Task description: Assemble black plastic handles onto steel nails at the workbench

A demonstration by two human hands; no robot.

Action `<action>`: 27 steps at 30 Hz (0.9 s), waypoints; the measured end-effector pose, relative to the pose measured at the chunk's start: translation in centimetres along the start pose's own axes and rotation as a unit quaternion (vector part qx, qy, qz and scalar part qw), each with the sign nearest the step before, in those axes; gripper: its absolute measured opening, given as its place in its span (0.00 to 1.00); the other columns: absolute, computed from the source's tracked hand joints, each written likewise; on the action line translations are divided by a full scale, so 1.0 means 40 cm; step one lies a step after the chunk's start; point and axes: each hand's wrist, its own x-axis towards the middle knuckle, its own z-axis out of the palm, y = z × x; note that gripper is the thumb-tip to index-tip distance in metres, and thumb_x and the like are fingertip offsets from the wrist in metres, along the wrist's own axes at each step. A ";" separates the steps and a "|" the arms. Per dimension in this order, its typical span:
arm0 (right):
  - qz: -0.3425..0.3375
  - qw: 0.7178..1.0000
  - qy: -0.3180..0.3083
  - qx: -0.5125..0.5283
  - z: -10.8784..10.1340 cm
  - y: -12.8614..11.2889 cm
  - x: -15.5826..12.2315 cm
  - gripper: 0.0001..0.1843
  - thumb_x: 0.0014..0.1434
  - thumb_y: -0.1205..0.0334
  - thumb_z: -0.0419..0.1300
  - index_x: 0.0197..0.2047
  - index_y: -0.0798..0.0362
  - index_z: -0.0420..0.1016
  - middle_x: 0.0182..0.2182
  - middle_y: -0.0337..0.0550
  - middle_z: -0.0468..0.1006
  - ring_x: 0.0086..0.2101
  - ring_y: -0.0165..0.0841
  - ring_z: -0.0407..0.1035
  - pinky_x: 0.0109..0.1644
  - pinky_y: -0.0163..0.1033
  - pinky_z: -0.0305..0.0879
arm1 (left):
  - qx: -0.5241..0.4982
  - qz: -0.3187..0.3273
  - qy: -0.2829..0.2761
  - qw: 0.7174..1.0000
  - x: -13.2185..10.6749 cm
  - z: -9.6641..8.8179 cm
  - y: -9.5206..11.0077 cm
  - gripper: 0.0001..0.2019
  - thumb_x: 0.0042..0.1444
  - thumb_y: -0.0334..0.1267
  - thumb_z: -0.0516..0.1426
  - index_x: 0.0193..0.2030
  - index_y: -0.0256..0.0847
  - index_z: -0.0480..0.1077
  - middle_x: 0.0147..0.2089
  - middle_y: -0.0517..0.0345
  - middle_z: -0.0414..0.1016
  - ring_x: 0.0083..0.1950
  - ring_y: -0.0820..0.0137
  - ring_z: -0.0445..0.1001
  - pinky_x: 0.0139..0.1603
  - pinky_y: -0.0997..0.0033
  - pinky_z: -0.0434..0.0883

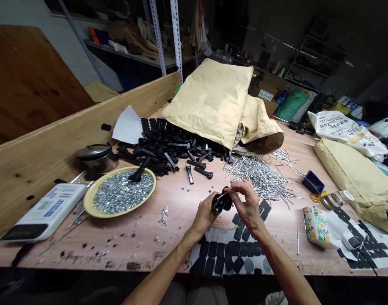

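My left hand (pixel 206 212) is closed round a small black plastic part (pixel 221 202) just above the table. My right hand (pixel 246 203) pinches at the top of the same part, where a thin metal pin (pixel 221 196) shows between the fingers. Under both hands lies a sheet of black pads (pixel 227 252). A pile of shiny metal pins (pixel 260 171) is spread just beyond my right hand. A heap of black plastic parts (pixel 168 148) lies further back to the left.
A yellow dish (pixel 95 207) holds small silver pieces and a black part. A white scale (pixel 44 214) and a metal bowl (pixel 95 156) sit left. Tan sacks (pixel 213 97) (pixel 352 178) lie at back and right. A floral box (pixel 316 224) and blue tray (pixel 312 182) sit right.
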 end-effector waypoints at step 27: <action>0.011 0.939 -0.095 -0.331 -0.049 0.226 0.034 0.10 0.62 0.60 0.54 0.39 0.49 0.77 0.39 0.46 0.76 0.41 0.39 0.65 0.43 0.45 0.61 | -0.147 -0.064 0.074 0.984 -0.003 0.008 -0.030 0.09 0.37 0.35 0.60 0.28 0.40 0.67 0.23 0.66 0.70 0.27 0.71 0.70 0.29 0.75 0.66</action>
